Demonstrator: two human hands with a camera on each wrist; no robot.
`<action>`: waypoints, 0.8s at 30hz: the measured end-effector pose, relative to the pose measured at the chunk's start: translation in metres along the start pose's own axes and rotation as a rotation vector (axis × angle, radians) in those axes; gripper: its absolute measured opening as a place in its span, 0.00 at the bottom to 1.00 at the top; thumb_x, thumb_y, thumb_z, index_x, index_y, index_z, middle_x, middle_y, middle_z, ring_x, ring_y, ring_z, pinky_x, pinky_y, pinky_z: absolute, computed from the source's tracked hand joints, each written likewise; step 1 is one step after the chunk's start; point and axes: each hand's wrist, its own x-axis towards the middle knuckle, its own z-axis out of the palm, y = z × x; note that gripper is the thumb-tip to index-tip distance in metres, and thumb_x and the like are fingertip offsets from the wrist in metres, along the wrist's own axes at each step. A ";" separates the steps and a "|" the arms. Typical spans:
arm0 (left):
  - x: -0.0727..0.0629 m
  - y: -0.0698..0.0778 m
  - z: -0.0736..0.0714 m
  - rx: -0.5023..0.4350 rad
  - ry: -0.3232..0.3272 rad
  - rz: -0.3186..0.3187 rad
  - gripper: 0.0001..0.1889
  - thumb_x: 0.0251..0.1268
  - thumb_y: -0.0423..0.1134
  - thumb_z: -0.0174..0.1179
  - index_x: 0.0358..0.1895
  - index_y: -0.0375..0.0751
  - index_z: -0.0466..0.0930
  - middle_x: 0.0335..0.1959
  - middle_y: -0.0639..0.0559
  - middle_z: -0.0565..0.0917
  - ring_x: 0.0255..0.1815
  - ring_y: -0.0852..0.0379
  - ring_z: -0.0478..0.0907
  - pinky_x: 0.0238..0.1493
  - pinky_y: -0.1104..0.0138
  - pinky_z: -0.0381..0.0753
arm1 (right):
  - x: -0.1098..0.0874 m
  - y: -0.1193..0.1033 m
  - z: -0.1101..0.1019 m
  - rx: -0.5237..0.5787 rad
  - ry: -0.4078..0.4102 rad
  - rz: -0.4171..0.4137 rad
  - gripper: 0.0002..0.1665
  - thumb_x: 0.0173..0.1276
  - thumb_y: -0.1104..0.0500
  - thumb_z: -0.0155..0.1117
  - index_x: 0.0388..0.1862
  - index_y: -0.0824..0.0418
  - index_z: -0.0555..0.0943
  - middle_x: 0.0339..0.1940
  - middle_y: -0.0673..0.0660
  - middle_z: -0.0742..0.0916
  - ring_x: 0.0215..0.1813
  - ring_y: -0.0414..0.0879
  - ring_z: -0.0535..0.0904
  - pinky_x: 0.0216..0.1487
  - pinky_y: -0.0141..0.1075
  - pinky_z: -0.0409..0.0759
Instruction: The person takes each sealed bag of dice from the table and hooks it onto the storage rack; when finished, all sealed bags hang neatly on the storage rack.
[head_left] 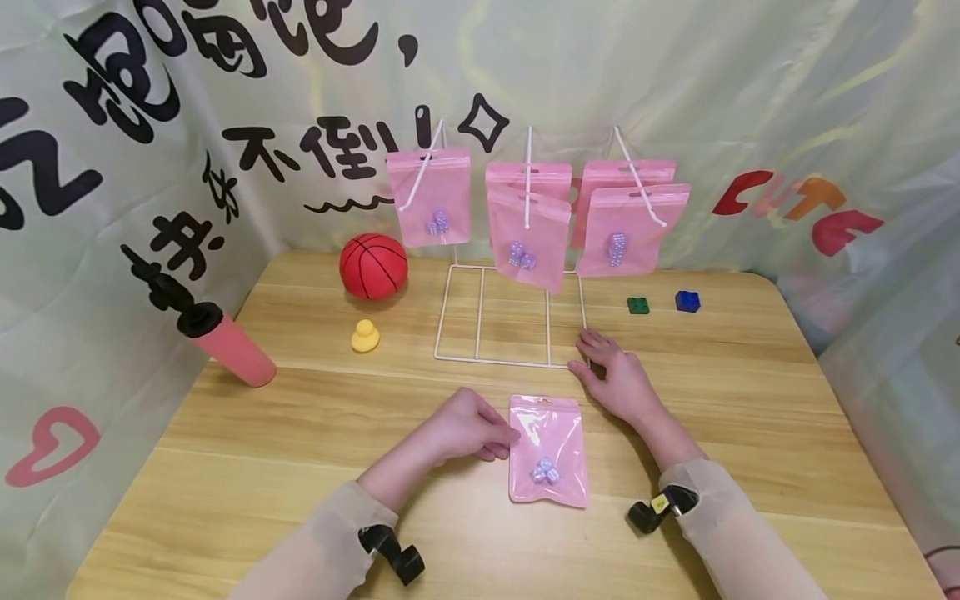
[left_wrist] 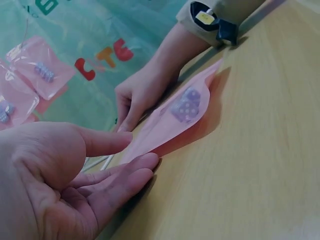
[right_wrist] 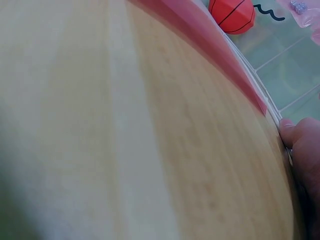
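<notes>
A pink zip bag (head_left: 548,450) with several pale purple dice inside lies flat on the table. My left hand (head_left: 468,427) pinches its left edge between thumb and fingers; in the left wrist view the bag (left_wrist: 170,112) bulges around the dice. At the right front corner of a white wire display rack (head_left: 487,361), my right hand (head_left: 618,379) grips the base wire. Pink bags with dice hang from the rack's three prongs: one bag (head_left: 429,196) on the left, two around the middle bag (head_left: 528,233), two around the right bag (head_left: 633,229).
A red ball (head_left: 373,266) and a yellow rubber duck (head_left: 365,336) stand left of the rack. Further left is a pink hand pump (head_left: 232,350). Green (head_left: 638,306) and blue (head_left: 687,301) toy bricks lie to the right. A printed cloth (head_left: 712,100) hangs behind the table.
</notes>
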 end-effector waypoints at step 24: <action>0.008 -0.004 0.002 -0.002 0.060 0.202 0.04 0.70 0.27 0.67 0.42 0.28 0.87 0.31 0.46 0.87 0.31 0.54 0.87 0.36 0.62 0.91 | 0.000 0.002 0.000 -0.002 0.003 -0.020 0.33 0.78 0.51 0.69 0.70 0.73 0.77 0.76 0.68 0.75 0.78 0.67 0.67 0.78 0.61 0.62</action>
